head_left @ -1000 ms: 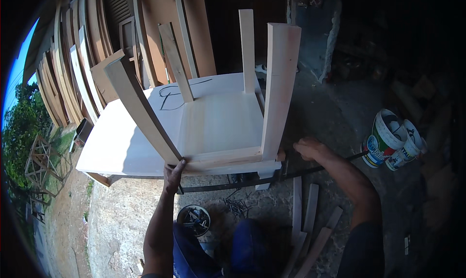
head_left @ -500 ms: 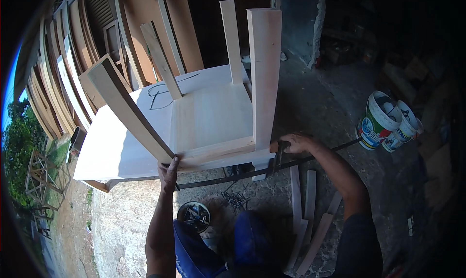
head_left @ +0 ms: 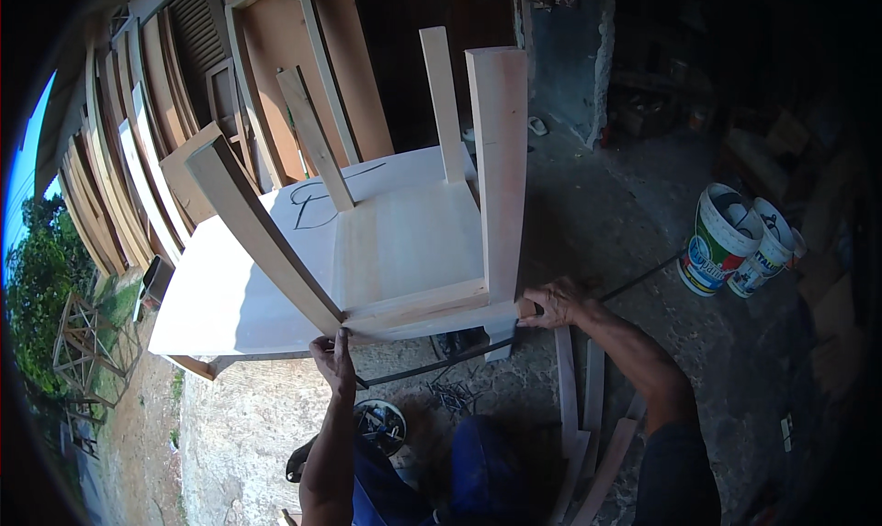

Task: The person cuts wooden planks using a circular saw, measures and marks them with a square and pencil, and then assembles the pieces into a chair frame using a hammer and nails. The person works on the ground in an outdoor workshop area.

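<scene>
An upturned wooden frame with legs (head_left: 499, 172) and a pale panel (head_left: 409, 241) rests on a white tabletop (head_left: 207, 296). Along its near rail (head_left: 418, 313) runs a dark bar clamp (head_left: 436, 362). My left hand (head_left: 334, 361) is at the foot of the near left leg (head_left: 266, 241), fingers bent up against the corner where the bar ends; the grip is partly hidden. At the near right leg, my right hand (head_left: 556, 304) closes on a small reddish wooden block (head_left: 526, 307) against the leg's outer side. The clamp jaw there is hidden by the hand.
Paint buckets (head_left: 721, 241) stand at the right. Wood strips (head_left: 597, 443) lie on the floor, beside a heap of dark metal pieces (head_left: 450, 397) and a round tub (head_left: 380, 427) of small items. Boards and frames (head_left: 303, 76) lean at the back left.
The view has shifted, so the frame sits lower in the picture. My right hand has moved in closer over the block and clamp jaw. My left hand stays at the left leg's foot.
</scene>
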`<state>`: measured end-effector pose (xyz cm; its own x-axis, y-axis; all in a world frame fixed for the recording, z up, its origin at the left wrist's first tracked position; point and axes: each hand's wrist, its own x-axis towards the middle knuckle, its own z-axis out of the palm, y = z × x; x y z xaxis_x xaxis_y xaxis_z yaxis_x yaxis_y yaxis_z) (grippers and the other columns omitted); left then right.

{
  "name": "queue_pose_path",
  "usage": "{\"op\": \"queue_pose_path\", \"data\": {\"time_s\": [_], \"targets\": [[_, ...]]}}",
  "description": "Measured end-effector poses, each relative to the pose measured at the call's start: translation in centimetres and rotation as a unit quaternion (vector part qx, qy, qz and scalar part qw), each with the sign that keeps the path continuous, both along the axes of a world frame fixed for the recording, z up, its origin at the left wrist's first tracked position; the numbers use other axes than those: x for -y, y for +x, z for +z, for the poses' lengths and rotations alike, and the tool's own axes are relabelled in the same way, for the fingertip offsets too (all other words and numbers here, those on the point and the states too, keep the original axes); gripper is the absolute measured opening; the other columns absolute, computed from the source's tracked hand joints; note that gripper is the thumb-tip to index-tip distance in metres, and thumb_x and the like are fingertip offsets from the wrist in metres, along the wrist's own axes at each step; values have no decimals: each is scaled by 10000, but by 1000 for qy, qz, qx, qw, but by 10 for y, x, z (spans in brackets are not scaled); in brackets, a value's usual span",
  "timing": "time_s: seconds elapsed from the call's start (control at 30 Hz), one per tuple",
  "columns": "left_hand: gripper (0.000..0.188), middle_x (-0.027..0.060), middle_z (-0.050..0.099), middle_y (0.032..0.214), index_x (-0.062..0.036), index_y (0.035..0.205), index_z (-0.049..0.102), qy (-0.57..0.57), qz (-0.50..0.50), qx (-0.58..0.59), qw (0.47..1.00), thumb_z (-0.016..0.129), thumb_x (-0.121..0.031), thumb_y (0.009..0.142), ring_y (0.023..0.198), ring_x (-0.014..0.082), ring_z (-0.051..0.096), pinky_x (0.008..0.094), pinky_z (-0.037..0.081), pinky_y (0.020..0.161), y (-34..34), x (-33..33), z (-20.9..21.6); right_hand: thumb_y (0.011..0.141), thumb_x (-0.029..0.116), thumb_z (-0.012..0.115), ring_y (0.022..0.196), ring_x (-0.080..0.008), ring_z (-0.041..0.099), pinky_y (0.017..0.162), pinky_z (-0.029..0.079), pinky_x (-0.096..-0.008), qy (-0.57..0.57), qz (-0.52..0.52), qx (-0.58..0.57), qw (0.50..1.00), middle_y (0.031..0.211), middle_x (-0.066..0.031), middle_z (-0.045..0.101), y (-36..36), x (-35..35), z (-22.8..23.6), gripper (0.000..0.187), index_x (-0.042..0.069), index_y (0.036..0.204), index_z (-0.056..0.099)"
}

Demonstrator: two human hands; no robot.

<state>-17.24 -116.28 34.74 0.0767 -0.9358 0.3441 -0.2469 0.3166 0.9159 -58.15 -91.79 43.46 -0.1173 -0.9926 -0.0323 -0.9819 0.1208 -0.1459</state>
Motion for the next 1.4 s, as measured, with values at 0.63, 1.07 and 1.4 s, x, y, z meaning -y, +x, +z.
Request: {"op": "queue_pose_path", "data": {"time_s": [0.63,1.07,1.4], "targets": [[383,110,623,800,-23,892,647,107,-153,133,973,586,-385,1000,780,198,549,385,442,709,-43,-51,-83,822,625,694,1104,-361,654,959,507,-474,120,-111,98,982,1188,-157,685,-13,-111,-107,639,121,1210,623],[222,163,717,1000,-97,1132,681,2,-299,368,880,535,-125,968,945,388,683,479,532,811,-71,-99,-153,848,575,696,1120,-328,624,1012,445,-483,82,-204,46,974,1147,-115,658,-34,-186,-175,571,162,1238,636],[312,187,668,1146,-73,1137,666,3,-323,414,851,502,-43,874,1110,400,592,463,470,965,-70,-106,-136,756,291,814,1084,-276,598,981,401,-479,-20,-266,-14,964,1058,-64,610,12,-203,-200,487,232,1207,639]]}}
